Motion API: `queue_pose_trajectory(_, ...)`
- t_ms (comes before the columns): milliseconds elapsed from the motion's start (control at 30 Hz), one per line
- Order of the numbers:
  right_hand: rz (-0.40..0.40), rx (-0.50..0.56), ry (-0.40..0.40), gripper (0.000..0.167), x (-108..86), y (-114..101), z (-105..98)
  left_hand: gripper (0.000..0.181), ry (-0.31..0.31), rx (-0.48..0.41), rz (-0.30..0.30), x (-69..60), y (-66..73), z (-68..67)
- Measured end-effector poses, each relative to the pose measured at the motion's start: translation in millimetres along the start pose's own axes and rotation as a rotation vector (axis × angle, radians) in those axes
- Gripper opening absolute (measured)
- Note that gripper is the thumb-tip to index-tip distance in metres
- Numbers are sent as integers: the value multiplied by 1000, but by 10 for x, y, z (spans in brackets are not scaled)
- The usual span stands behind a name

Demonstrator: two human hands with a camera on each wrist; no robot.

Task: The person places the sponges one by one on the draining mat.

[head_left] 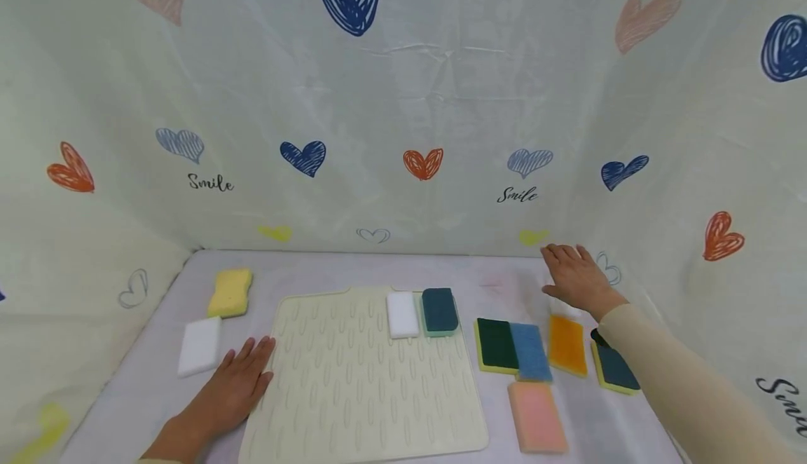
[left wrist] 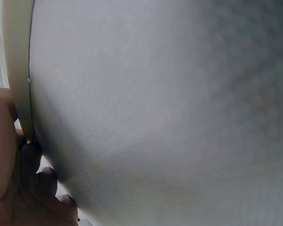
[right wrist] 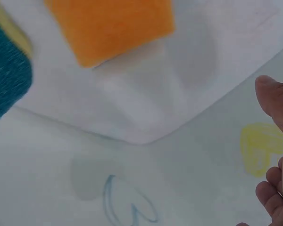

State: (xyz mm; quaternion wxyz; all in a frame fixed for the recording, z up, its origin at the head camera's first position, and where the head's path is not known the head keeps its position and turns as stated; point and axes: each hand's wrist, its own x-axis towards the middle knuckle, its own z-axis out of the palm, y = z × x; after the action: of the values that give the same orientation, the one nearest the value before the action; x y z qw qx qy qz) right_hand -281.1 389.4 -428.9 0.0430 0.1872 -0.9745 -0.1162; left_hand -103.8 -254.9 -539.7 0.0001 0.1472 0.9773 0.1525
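Observation:
In the head view my left hand (head_left: 230, 388) rests at the left edge of the cream ribbed mat (head_left: 378, 394), fingers extended; the left wrist view shows its fingers by the mat's edge (left wrist: 20, 61). My right hand (head_left: 578, 278) is raised near the back right, fingers extended and holding nothing, beyond the orange sponge (head_left: 567, 345). On the mat's upper right lie a white sponge (head_left: 402, 315) and a dark teal sponge (head_left: 439, 311), side by side. The right wrist view shows the orange sponge (right wrist: 113, 28) and part of my right hand (right wrist: 278, 141).
Left of the mat lie a yellow sponge (head_left: 230, 293) and a white block (head_left: 199, 347). To its right are a green sponge (head_left: 497, 345), a blue one (head_left: 531, 352), a pink one (head_left: 538, 417) and a teal one (head_left: 614, 368) beneath my right forearm. Heart-printed cloth stands behind.

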Motion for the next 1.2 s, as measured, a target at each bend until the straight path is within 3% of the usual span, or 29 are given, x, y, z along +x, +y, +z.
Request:
queue_pose_trajectory(233,-41,-47,-35,88,-212,345,189,59,12,6,11,0,-28,-37)
queue_pose_trajectory(500,-43,-69,-94,89,-300,455,355,58,-1,2,-6,-20,4,-18)
queue_pose_trajectory(700,-21,-72,-85,91,-366,539,492,57,8,20,1,-13,44,-4)
queue_pose_trajectory(967,-24,-75,-74,91,-328,598,607,57,1,20,-6,-5,51,-11)
queue_pose_trajectory(1200,-5,-23,-111,100,-293,633,698,57,-7,3,-13,-4,64,-12)
